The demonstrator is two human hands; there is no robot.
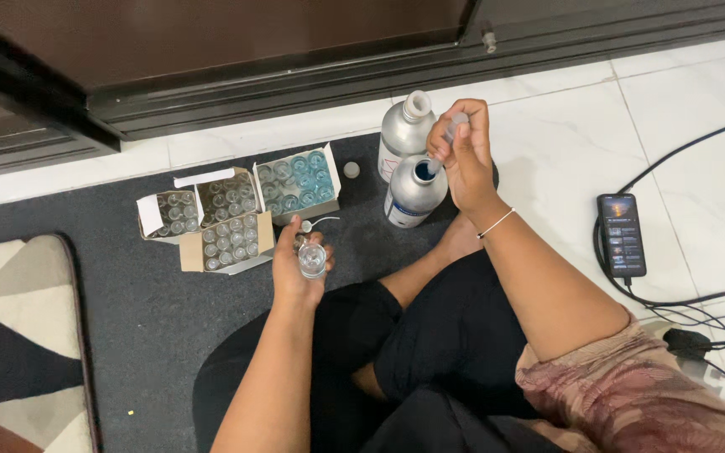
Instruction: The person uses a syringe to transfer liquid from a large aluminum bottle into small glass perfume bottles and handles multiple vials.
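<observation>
- A patterned mat [10,335] is seen at the far left, well apart from the open flask and lying on a dark carpet [127,319].
- Three open boxes [221,231] of small vials are counted left of the flask: two hold clear vials, and the third box [297,184], nearest the flask, holds blue-filled ones.
- The left hand [295,268] is held below and left of the flask, its fingers wrapped closed round one small clear vial [312,258]; the vial is held roughly upright with its mouth toward the camera, so its long axis runs close to the line of sight.
- One small white cap [352,169] lies on the carpet just left of the flasks.
- Two silver flasks are counted: the capped flask [404,126] stands just behind the open flask [413,191], both upright with long axes vertical; blue liquid is seen in the open mouth.
- The right hand [467,159] is held directly above the open flask, fingers pinched shut on the top of one dropper [446,143], whose long axis slants down and left, tip in the flask's mouth.
- One phone [621,235], screen lit, lies on the white floor [564,143] well right of the flask, with cables [690,302] trailing from it.
</observation>
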